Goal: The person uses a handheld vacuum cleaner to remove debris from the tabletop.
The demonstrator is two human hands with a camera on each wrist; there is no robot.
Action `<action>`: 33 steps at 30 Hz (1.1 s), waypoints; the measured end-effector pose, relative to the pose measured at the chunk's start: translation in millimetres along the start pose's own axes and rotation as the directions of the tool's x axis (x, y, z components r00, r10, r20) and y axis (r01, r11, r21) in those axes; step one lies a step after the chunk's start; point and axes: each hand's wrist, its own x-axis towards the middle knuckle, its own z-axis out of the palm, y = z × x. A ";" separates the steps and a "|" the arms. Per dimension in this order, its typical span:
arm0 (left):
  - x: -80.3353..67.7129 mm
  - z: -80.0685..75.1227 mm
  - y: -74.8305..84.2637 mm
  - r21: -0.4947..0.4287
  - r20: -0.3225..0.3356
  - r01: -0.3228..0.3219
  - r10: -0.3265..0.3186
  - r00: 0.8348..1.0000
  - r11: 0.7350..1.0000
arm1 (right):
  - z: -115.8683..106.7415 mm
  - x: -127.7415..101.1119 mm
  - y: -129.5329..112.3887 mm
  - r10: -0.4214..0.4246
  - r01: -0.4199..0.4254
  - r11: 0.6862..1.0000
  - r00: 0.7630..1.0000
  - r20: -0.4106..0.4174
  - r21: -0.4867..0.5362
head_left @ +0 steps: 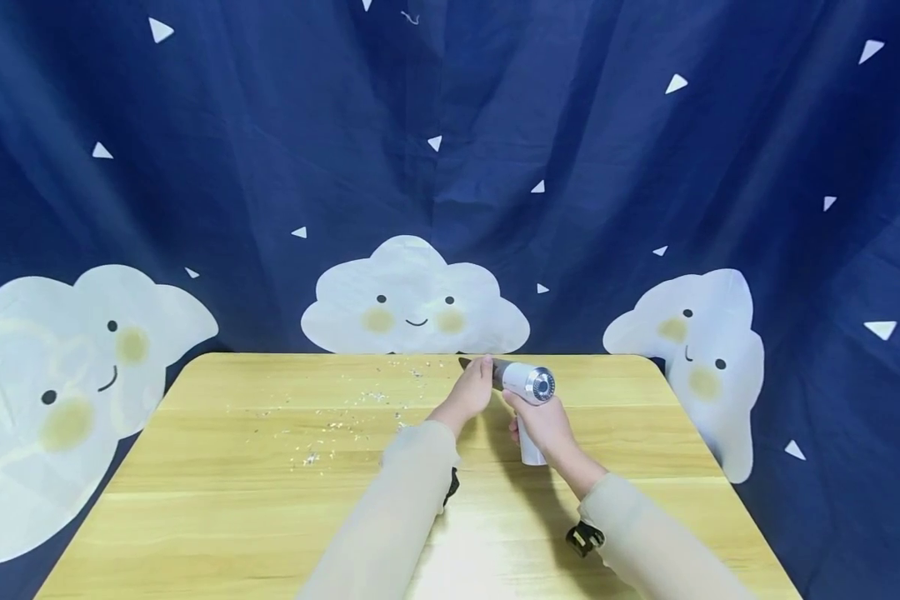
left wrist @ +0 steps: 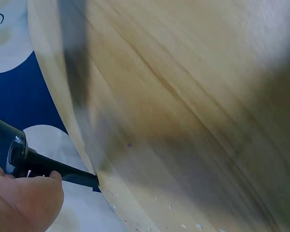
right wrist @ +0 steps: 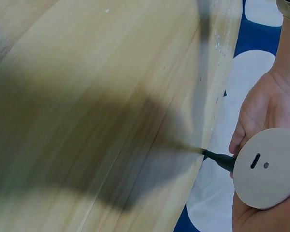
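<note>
Handheld vacuum (head_left: 519, 377) is at the tabletop's (head_left: 217, 533) far edge. I see right hand (head_left: 546, 425) wrapped round its handle (head_left: 532, 452), left hand (head_left: 471, 395) closed on the nozzle (left wrist: 75, 175). Probably light, stiff, slick plastic; I'd carry by handle, only steer by nozzle.

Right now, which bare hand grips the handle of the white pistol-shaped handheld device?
The right hand, wrapped round the white handle below the silver vented end. The left hand is at the dark, tapered nozzle instead.

navy cloth backdrop (head_left: 495, 83), smiling white clouds (head_left: 416, 283); wooden table (head_left: 217, 533), bright glare.
</note>
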 end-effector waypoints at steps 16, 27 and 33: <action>-4.5 -9.4 4.6 0.009 -0.008 0.026 -0.026 1.000 1.000 | 2.0 2.9 -5.0 -0.024 0.023 0.999 0.998 0.060 0.025; -6.1 -9.9 2.8 0.040 -0.068 0.051 -0.049 0.997 0.998 | 3.0 2.6 -9.4 -0.026 0.024 1.000 0.995 0.096 0.020; -9.5 -13.1 0.6 0.051 -0.063 0.058 -0.055 0.997 0.997 | 6.7 2.6 -8.8 -0.015 0.010 0.999 0.994 0.112 0.052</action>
